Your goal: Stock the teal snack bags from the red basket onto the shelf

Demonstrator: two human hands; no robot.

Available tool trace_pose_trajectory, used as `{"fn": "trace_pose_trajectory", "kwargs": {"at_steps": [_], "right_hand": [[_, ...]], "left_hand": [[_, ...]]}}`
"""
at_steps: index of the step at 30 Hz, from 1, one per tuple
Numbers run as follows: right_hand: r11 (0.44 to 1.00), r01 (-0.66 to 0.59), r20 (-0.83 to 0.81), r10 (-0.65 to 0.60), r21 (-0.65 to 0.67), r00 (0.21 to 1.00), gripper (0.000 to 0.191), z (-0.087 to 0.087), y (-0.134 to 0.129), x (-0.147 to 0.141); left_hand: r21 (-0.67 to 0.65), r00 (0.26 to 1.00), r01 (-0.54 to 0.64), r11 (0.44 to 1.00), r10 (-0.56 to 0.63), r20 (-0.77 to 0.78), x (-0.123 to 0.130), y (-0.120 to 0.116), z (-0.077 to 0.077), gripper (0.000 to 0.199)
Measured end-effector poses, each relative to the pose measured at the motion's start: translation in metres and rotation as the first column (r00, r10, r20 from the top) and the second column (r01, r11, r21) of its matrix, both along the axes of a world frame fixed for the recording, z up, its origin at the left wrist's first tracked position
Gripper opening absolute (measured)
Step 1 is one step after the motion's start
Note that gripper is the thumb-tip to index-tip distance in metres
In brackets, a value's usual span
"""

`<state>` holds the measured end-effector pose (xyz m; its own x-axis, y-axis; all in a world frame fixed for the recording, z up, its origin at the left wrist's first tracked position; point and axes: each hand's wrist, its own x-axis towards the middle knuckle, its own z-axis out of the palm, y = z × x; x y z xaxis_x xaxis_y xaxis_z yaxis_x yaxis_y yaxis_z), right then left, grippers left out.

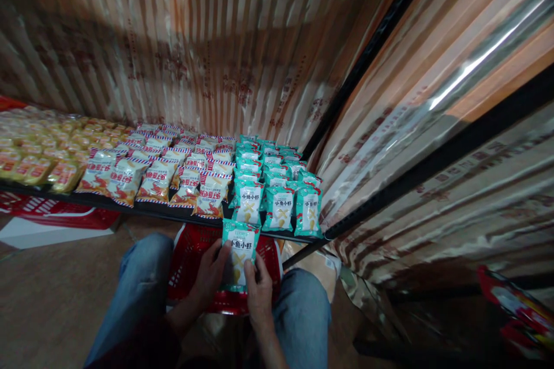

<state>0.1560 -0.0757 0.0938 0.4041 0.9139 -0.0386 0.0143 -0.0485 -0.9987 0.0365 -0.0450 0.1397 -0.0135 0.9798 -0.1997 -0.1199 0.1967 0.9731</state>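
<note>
Between my two hands is a teal and white snack bag (pixel 239 253), upright with its printed front toward me. My left hand (pixel 210 274) grips its left edge, thumb on the front. On the lower right side, my right hand (pixel 259 288) holds the same bag with bent fingers. A red plastic basket (pixel 186 259) lies beneath the bag, between my knees. Just beyond it, rows of matching teal bags (pixel 277 207) stand at the right end of a black shelf (pixel 156 209). To their left are white, red and blue bags (pixel 158 180) in rows.
Yellow packages (pixel 64 176) fill the shelf's left part. Below them are another red basket (pixel 82 214) and a white box (pixel 52 233). A black metal post (pixel 363 81) rises at the shelf's right end. Striped plastic sheeting (pixel 216 40) hangs behind. Red packets (pixel 515 302) lie at lower right.
</note>
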Motion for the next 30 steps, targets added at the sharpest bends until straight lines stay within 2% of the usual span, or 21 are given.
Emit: {"fn": "trace_pose_trajectory", "kwargs": {"at_steps": [10, 20, 26, 30], "right_hand": [[0.995, -0.069, -0.001, 0.07, 0.071, 0.998, 0.042, 0.023, 0.005, -0.007], [0.991, -0.111, 0.023, 0.109, 0.073, 0.994, 0.041, 0.024, 0.004, 0.009], [0.992, -0.108, 0.051, 0.105, 0.069, 0.993, 0.04, 0.024, 0.005, 0.011], [0.995, -0.081, 0.092, 0.074, 0.066, 0.993, 0.041, 0.02, 0.005, 0.013]], "left_hand": [[0.011, 0.999, 0.045, 0.999, -0.044, -0.009, -0.009, 0.007, 0.02, 0.046], [0.036, 0.993, 0.121, 0.992, -0.121, -0.002, 0.0, 0.008, 0.016, 0.043], [0.003, 0.999, 0.044, 0.999, -0.044, -0.028, 0.006, 0.009, 0.016, 0.045], [0.007, 0.998, 0.037, 0.999, -0.037, -0.046, 0.011, 0.008, 0.014, 0.045]]}}
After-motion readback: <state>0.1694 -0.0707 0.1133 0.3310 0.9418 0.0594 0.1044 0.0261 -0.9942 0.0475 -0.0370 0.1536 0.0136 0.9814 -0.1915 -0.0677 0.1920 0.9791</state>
